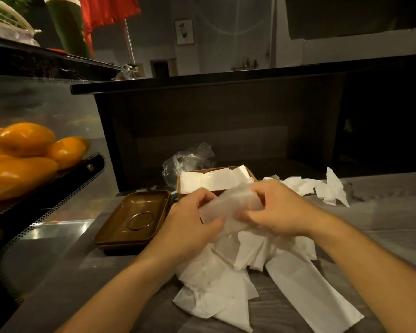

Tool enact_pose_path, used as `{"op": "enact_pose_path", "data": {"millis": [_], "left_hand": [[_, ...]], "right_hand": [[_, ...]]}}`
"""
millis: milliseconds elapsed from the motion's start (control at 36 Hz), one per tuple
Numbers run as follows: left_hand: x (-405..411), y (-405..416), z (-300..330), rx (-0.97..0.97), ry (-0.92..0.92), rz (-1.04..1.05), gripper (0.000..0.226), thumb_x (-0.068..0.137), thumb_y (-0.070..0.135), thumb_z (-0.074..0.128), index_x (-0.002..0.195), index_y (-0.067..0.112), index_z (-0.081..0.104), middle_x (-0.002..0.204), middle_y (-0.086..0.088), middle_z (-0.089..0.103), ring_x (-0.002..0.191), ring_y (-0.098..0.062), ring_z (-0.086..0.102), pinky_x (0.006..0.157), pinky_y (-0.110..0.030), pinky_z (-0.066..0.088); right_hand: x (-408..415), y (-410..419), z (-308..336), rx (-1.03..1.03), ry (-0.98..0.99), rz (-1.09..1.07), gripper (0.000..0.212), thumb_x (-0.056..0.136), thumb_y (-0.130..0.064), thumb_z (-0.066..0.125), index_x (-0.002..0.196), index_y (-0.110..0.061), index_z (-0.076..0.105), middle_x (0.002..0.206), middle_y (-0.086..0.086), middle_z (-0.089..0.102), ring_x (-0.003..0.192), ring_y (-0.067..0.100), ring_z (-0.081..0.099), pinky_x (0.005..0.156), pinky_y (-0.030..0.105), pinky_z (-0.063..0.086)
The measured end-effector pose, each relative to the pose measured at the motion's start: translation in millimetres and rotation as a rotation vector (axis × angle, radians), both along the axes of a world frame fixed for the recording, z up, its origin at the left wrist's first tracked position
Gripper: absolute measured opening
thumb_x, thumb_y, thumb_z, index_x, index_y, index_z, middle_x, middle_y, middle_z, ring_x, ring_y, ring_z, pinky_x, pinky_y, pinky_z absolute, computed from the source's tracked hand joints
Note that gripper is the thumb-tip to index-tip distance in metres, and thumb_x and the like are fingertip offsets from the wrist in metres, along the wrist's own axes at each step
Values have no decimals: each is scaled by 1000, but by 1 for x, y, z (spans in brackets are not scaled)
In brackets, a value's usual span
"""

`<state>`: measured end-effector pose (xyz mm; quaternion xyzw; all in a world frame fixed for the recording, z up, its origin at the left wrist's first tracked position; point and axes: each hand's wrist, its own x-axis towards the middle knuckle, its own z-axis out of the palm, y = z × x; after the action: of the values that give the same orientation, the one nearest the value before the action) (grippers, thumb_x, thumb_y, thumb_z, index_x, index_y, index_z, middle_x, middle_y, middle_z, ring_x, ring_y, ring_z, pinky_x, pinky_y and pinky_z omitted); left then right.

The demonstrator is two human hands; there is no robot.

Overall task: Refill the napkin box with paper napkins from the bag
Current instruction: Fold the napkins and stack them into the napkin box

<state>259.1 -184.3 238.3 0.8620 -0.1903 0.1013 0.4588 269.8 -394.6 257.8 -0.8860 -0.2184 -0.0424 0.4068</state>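
Hands, two (190, 222) (274, 210), grip one seemingly plastic-wrapped napkin bundle (228, 207).

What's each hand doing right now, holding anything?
Left hand: closed on the left end of the bundle of napkins.
Right hand: closed on the right end of the same bundle, just in front of the napkin box.

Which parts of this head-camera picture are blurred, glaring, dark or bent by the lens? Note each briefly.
Head view: both hands, left hand and right hand, and the bundle of napkins they hold are motion-smeared; the steel surface at left shows glare; the dark counter front loses detail in shadow; the counter edge slants from wide-angle distortion; the oranges carry bright highlights.
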Motion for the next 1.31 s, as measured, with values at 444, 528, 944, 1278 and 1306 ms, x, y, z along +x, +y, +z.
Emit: {"op": "enact_pose_path", "data": {"millis": [444, 528, 944, 1278, 1306], "left_hand": [[-3, -2, -4, 146, -37, -25, 17, 97, 32, 64, 108, 45, 65, 103, 21, 66, 103, -1, 61, 83, -28, 58], [-7, -5, 3, 48, -36, -34, 18, 91, 32, 72, 102, 45, 66, 95, 22, 69, 92, 8, 64, 71, -15, 56], [-21, -2, 28, -441, 630, -531, 44, 83, 12, 64, 126, 9, 63, 90, -12, 66, 86, -24, 67, 96, -48, 55], [-20, -4, 29, -342, 552, -465, 33, 87, 15, 69, 119, 22, 68, 110, -6, 73, 104, -20, 70, 92, -34, 58], [-19, -5, 28, -320, 533, -427, 28, 91, 9, 66, 117, 17, 69, 106, -10, 72, 98, -21, 71, 87, -31, 59]], "right_hand": [[1, -7, 1, 15, -4, -3, 15, 94, -24, 70, 103, -35, 74, 97, -14, 70, 94, 8, 67, 80, 28, 59], [-3, 0, 6, 139, -121, 7, 12, 95, -21, 69, 98, -31, 75, 92, -13, 71, 91, 7, 66, 81, 27, 58], [-19, 21, 14, 148, -56, 207, 12, 96, -21, 66, 102, -18, 76, 103, -22, 61, 99, 2, 62, 78, 13, 52], [-13, 21, 10, 105, -148, 146, 16, 87, -17, 77, 101, -27, 78, 110, -19, 60, 106, 0, 58, 86, 14, 51], [-12, 22, 9, 111, -163, 140, 16, 88, -16, 77, 101, -26, 78, 110, -19, 61, 106, 1, 59, 87, 14, 51]]}}
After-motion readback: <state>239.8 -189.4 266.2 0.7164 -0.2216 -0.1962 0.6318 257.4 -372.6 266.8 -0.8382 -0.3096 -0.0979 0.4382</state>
